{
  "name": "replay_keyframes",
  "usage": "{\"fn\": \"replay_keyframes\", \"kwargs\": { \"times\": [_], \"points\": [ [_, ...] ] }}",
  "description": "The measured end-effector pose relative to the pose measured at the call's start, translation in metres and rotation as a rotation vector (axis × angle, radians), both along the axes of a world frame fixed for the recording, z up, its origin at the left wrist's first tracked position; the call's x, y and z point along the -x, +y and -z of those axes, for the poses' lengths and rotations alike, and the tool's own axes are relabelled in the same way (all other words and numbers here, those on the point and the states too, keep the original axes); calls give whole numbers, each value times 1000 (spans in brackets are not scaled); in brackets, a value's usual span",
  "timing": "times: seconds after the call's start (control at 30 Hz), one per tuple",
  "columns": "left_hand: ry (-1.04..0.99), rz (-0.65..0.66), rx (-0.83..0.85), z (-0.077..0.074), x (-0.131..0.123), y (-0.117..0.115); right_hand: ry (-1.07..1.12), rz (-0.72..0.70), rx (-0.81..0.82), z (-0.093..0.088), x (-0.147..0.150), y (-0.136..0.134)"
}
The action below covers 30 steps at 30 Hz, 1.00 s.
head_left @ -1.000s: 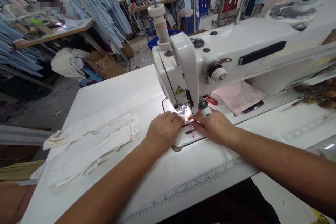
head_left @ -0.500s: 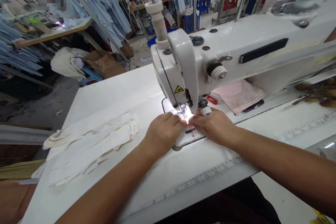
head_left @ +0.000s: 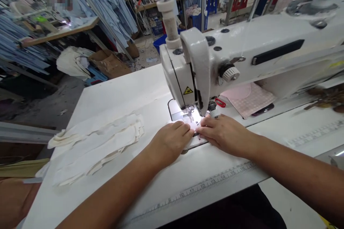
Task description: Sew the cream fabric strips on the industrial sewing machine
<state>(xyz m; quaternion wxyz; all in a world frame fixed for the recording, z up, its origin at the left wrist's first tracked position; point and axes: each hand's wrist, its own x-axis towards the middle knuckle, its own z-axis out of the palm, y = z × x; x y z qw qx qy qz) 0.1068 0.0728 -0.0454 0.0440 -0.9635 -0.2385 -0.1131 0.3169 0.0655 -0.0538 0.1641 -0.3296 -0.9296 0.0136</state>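
Everything in the head view has slid a little to the right since the earlier frame, while the two hands stay together at the needle. The left hand (head_left: 170, 145) and the right hand (head_left: 223, 136) lie palm-down on the needle plate of a white industrial sewing machine (head_left: 204, 61), their fingertips almost meeting just in front of the presser foot (head_left: 190, 113). A thin pale cloth piece (head_left: 195, 126) seems to sit beneath them, glare hiding its edges; I can't tell whether the fingers pinch it or only press it flat. To the left on the white sewing table (head_left: 113, 93) lies a loose stack of cream fabric strips (head_left: 94, 146), none visibly under the needle. Behind the machine's arm are a pink checked cloth (head_left: 248, 99) and a phone (head_left: 262, 109). At the upper left, a co-worker (head_left: 77, 10) sits at a bench among hanging pale blue garment pieces (head_left: 113, 7).
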Motion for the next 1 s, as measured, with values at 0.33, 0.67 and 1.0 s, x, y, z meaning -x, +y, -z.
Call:
{"fn": "replay_keyframes", "kwargs": {
  "times": [0.33,0.67,1.0],
  "points": [
    [-124,2,-157,2,5,24,-56,205,102,-3,8,7],
    [-45,-91,-145,1,6,38,-79,205,56,-1,8,10],
    [21,-225,-24,-3,6,30,54,231,251,-3,4,8]
  ]
}}
